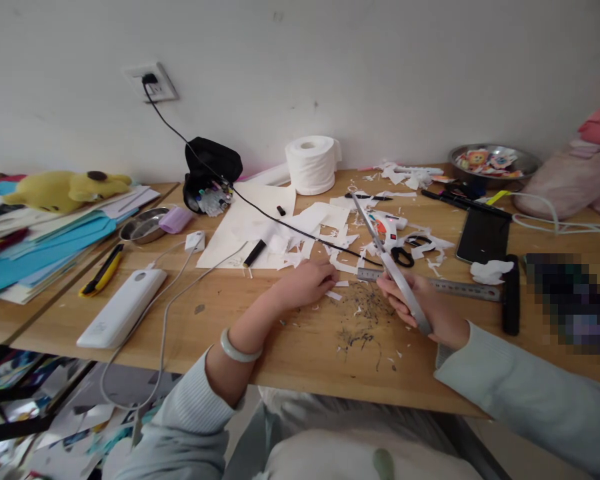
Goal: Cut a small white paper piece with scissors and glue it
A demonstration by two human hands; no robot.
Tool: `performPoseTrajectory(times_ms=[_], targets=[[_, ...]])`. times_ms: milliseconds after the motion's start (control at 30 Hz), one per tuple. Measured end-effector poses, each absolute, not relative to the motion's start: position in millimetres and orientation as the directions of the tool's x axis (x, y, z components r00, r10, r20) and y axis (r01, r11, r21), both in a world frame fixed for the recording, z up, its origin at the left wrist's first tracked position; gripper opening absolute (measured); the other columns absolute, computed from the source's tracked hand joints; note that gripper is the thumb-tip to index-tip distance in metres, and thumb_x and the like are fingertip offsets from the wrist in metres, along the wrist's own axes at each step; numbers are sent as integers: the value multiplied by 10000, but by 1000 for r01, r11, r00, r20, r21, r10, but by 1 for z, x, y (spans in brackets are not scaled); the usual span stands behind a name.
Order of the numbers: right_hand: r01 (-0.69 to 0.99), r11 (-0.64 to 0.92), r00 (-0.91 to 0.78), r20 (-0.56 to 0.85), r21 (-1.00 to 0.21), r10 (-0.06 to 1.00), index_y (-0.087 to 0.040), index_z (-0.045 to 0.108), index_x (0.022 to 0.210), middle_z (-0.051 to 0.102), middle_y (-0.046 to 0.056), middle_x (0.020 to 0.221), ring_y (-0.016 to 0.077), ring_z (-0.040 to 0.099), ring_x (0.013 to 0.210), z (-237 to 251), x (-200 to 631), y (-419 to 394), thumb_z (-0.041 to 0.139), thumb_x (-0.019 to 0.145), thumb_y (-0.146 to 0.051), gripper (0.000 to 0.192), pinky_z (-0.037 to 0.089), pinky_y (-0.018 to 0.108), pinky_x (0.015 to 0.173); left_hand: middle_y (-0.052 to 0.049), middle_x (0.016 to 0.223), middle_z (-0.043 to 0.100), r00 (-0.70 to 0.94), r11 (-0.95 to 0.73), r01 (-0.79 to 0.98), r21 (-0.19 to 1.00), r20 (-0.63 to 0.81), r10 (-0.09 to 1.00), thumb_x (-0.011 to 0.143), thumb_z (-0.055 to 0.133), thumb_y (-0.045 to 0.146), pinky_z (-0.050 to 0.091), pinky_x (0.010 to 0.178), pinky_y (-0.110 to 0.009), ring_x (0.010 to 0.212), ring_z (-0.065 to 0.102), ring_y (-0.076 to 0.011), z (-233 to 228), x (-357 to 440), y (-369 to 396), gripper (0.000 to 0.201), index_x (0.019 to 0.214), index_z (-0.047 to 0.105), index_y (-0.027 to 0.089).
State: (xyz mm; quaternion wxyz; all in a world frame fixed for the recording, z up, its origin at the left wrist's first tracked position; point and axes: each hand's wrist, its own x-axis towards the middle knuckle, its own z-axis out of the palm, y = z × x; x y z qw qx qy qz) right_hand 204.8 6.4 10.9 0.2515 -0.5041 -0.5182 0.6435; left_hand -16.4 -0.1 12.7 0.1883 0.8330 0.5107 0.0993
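Note:
My right hand (425, 303) is wrapped round a long, thin, silver-grey blade-like piece (403, 287), which slants up and left over the table. Its exact kind I cannot make out. My left hand (307, 283) rests on the wood with its fingers curled, close to small white paper strips (336, 295); whatever is under the fingertips is hidden. Between and beyond the hands lie paper scraps (347, 240) and dark shavings (363, 320). A steel ruler (463, 288) passes behind my right hand. Farther back is a white glue gun (393, 227) with a black cable.
Around the table are a toilet paper roll (311, 167), a white power bank (123, 307), a yellow cutter (101, 272), a black pencil case (213, 160), a metal bowl (527, 160), a phone (484, 235) and a black-handled tool (511, 300). The glue gun's cable (280, 217) crosses the paper.

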Motion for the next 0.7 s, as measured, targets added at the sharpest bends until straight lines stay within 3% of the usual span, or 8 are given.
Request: performPoseTrajectory(times_ms=[67, 167, 400, 533, 700], targets=[[169, -357, -352, -395, -919, 848, -209, 463, 713, 371, -118, 401, 31, 273, 298, 12, 205, 7, 641, 606, -556, 404, 229, 172, 275, -48, 781, 580, 391, -346, 823, 451, -8, 920, 828, 398, 179, 400, 696, -299, 741, 528, -176, 14, -15, 0, 150, 789, 543, 173], [168, -343, -352, -381, -924, 855, -209, 463, 719, 373, -122, 386, 29, 268, 284, 12, 206, 6, 656, 596, -552, 413, 240, 167, 271, -39, 798, 585, 273, -238, 761, 604, 35, 961, 826, 419, 201, 408, 691, -292, 741, 526, -163, 15, -15, 1, 113, 804, 526, 176], [165, -392, -389, -425, -905, 817, -217, 396, 632, 363, -118, 351, 29, 283, 245, 17, 204, 4, 640, 595, -583, 441, 224, 148, 244, 5, 734, 583, 55, -113, 377, 919, 99, 994, 757, 538, 211, 418, 688, -264, 689, 522, -115, 11, -18, 5, 46, 770, 553, 169], [105, -407, -429, -411, -907, 805, -224, 359, 601, 346, -110, 345, 34, 248, 232, 14, 205, 4, 619, 609, -596, 454, 223, 162, 221, -16, 809, 657, 1, -41, 232, 972, 42, 999, 734, 574, 202, 443, 775, -284, 764, 579, -125, 15, -17, 5, 115, 818, 641, 160], [76, -297, -436, -300, -952, 849, -216, 379, 608, 344, -95, 410, 33, 257, 270, 7, 207, 2, 555, 681, -623, 450, 233, 164, 230, -46, 973, 688, -52, -56, 174, 983, 66, 996, 773, 516, 174, 453, 855, -300, 878, 614, -139, 16, -16, 4, 210, 905, 680, 163]])
